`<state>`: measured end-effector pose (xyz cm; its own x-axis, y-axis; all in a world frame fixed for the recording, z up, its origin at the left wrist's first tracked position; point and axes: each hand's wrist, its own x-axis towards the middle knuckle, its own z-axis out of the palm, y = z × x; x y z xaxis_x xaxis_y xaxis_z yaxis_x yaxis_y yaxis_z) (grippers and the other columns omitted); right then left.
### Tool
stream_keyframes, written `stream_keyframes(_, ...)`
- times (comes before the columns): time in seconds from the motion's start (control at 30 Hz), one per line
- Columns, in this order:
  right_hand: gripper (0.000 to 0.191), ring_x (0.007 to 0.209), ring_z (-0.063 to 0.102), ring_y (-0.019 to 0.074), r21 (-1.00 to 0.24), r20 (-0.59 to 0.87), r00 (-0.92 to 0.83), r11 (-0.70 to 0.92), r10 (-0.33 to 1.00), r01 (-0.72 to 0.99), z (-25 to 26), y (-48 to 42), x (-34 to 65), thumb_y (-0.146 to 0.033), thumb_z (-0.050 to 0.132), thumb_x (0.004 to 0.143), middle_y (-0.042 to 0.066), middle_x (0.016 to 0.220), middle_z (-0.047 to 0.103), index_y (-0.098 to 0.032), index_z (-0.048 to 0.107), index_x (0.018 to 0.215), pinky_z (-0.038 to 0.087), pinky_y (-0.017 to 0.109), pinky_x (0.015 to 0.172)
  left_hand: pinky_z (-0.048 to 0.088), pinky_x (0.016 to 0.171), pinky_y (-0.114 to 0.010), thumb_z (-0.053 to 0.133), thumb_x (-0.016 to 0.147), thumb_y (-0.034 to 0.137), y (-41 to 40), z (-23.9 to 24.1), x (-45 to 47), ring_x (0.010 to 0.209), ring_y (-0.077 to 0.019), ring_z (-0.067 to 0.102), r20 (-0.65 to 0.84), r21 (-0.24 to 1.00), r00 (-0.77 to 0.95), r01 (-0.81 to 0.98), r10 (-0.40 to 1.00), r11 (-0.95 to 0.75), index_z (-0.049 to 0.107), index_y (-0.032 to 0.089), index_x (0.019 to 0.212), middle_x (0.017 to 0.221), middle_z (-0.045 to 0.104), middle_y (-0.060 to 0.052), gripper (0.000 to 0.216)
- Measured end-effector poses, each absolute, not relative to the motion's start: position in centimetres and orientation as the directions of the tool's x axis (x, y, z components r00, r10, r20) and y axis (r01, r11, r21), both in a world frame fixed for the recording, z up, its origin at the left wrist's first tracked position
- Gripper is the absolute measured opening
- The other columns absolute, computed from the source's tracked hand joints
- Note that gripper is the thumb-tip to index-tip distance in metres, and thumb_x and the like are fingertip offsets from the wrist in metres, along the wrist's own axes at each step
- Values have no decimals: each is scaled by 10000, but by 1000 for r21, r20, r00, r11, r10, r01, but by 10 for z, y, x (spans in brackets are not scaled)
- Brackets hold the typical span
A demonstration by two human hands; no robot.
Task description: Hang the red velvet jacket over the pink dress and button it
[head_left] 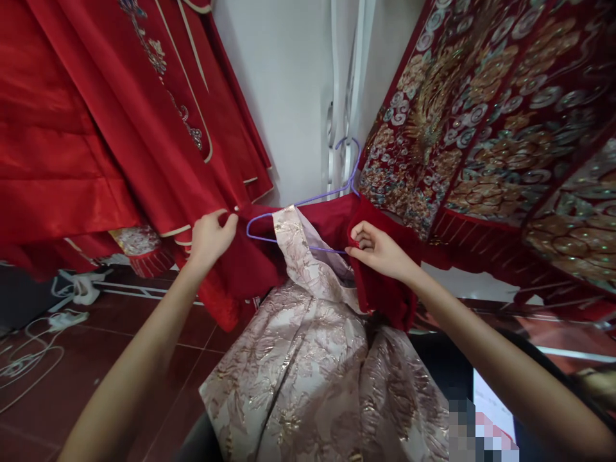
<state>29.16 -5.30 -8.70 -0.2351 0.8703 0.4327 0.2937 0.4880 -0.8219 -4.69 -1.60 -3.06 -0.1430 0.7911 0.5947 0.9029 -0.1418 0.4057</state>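
A dark red velvet garment is spread between my two hands, its smooth red lining facing me. My left hand pinches its edge at the left, thumb against curled fingers. At the right, my right hand is closed on the garment's other front edge. Between them is a purple hanger, its hook pointing up. A pale pink and gold brocade dress hangs with a strap over the hanger and its skirt spread toward me. The velvet garment partly covers the dress and the hanger.
Long red garments hang at the left. At the right hang dark red garments with heavy gold embroidery. A white surface stands behind. White cables lie on the reddish tiled floor. A lit screen is at lower right.
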Motion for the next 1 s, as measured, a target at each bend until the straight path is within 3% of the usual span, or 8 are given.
stream_keyframes(0.1, 228, 636, 465, 96, -818, 435, -239, 492, 868, 299, -86, -54, 297, -243, 653, 712, -28, 793, 484, -219, 456, 825, 410, 251, 617, 413, 667, -272, 418, 857, 317, -21, -18, -27, 671, -165, 549, 773, 414, -223, 887, 594, -205, 609, 154, 818, 699, 596, -32, 254)
stream_keyframes(0.2, 231, 645, 463, 94, -823, 439, -237, 494, 867, 280, -86, -55, 303, -235, 650, 711, -30, 787, 474, -218, 448, 823, 406, 244, 622, 425, 700, -274, 422, 875, 285, -36, -24, 0, 713, -159, 545, 820, 275, -31, 897, 571, -347, 566, 161, 848, 755, 578, -31, 192)
stream_keyframes(0.33, 222, 689, 481, 103, -825, 464, -185, 499, 866, 265, -88, -54, 311, -205, 630, 699, -28, 790, 470, -218, 439, 812, 402, 242, 647, 460, 705, -300, 468, 854, 278, -44, -69, 25, 745, -189, 586, 452, 103, 428, 847, 783, -522, 559, 167, 863, 850, 612, -67, 144)
stream_keyframes(0.43, 187, 712, 493, 111, -813, 469, -193, 506, 862, 286, -88, -54, 311, -188, 604, 707, -25, 792, 479, -216, 452, 812, 407, 253, 681, 484, 765, -326, 429, 873, 251, -35, -105, 40, 792, -209, 621, 286, 223, 506, 791, 814, -570, 570, 156, 892, 886, 636, -93, 171)
stream_keyframes(0.6, 142, 742, 525, 135, -814, 433, -323, 519, 842, 261, -89, -55, 298, -202, 578, 732, -15, 787, 511, -222, 464, 813, 445, 278, 719, 462, 919, -337, 379, 923, 271, -28, -113, 85, 994, -205, 618, 430, 555, 523, 489, 736, -672, 573, 166, 1043, 1038, 660, -94, 251)
stream_keyframes(0.77, 141, 782, 558, 141, -860, 359, -429, 473, 829, 194, -93, -60, 295, -258, 608, 758, -6, 813, 546, -216, 490, 823, 485, 311, 777, 486, 843, -307, 431, 906, 238, -51, -111, 106, 879, -179, 617, 444, 576, 615, 361, 652, -733, 598, 179, 926, 934, 655, -63, 178)
stream_keyframes(0.9, 246, 777, 582, 133, -914, 290, -368, 370, 883, 167, -94, -65, 302, -320, 682, 735, 7, 873, 585, -213, 538, 901, 497, 333, 812, 489, 760, -289, 539, 857, 289, -66, -123, 99, 798, -164, 603, 519, 539, 427, 509, 740, -671, 576, 182, 760, 873, 622, -48, 148)
stream_keyframes(1.0, 260, 810, 602, 140, -921, 288, -345, 357, 893, 157, -95, -67, 302, -332, 679, 752, 26, 901, 616, -201, 567, 946, 493, 354, 852, 502, 699, -255, 610, 811, 291, -69, -128, 99, 776, -146, 631, 522, 701, 232, 432, 821, -568, 537, 188, 759, 829, 644, -24, 137)
